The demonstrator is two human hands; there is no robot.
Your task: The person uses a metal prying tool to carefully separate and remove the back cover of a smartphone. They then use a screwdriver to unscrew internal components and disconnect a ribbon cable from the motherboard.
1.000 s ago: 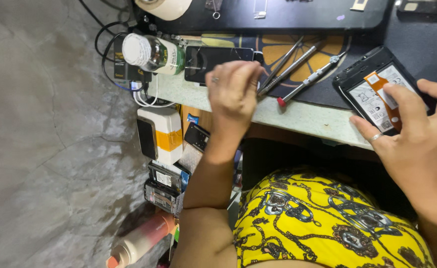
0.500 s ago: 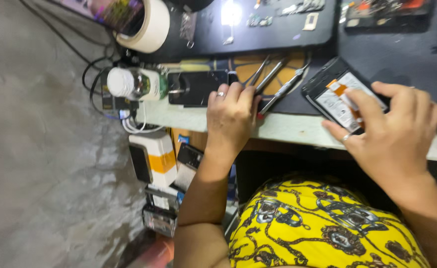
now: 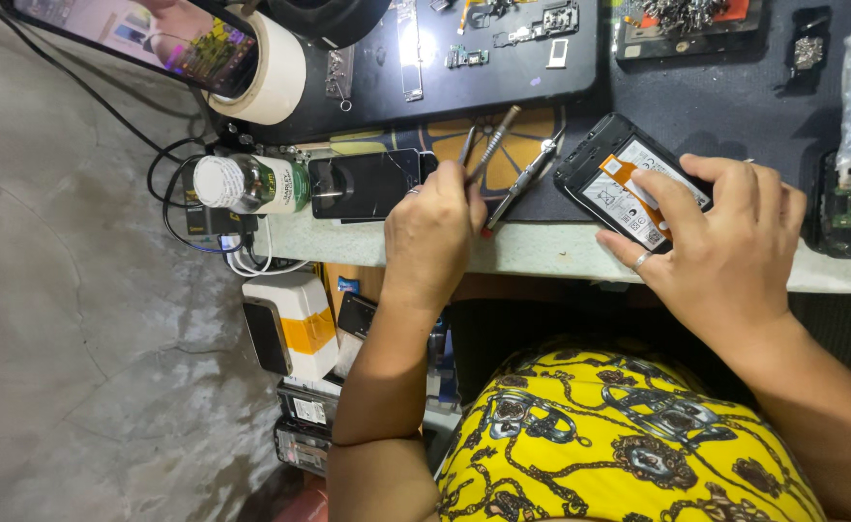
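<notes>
Just beyond the left hand's (image 3: 432, 235) knuckles, off to their left: a dark phone (image 3: 363, 184) lying flat, then a white-capped bottle (image 3: 247, 184) on its side. Left fingers curled shut around a thin metal tool (image 3: 491, 145), shaft poking out past the fingertips, with tweezers (image 3: 522, 179) lying just beside. Better to pinch closer to the tip for finer control and keep the wrist braced on the bench edge (image 3: 542, 251). Further right, an opened phone (image 3: 629, 184) with battery exposed, pinned under the right hand (image 3: 725, 251): fingers spread and lightly bent, thumb on the near edge, fingertips resting on the battery face. Worth pressing down on the frame only, never the battery, and working the point in shallow and flat.
</notes>
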